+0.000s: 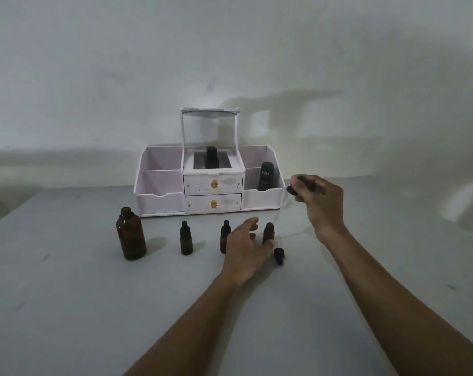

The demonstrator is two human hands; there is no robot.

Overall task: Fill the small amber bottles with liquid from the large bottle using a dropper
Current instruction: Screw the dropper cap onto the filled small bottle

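The large amber bottle (131,237) stands uncapped at the left of the table. To its right stand two small amber bottles with black dropper caps, one (186,241) in the open and one (224,236) half hidden behind my left hand (246,248). A third small bottle (268,231) stands uncapped. My left hand is spread beside it, thumb in front of its base, without a clear grip. A loose black dropper cap (279,255) lies just in front. My right hand (320,198) is raised to the right, pinching a dropper (292,189) by its black top; its thin glass tube is barely visible.
A white cosmetic organiser (162,196) with two drawers, side compartments and a raised mirror stands against the wall behind the bottles. A dark tube (267,176) stands in its right compartment, close to my right hand. The grey table surface (94,308) stretches toward me.
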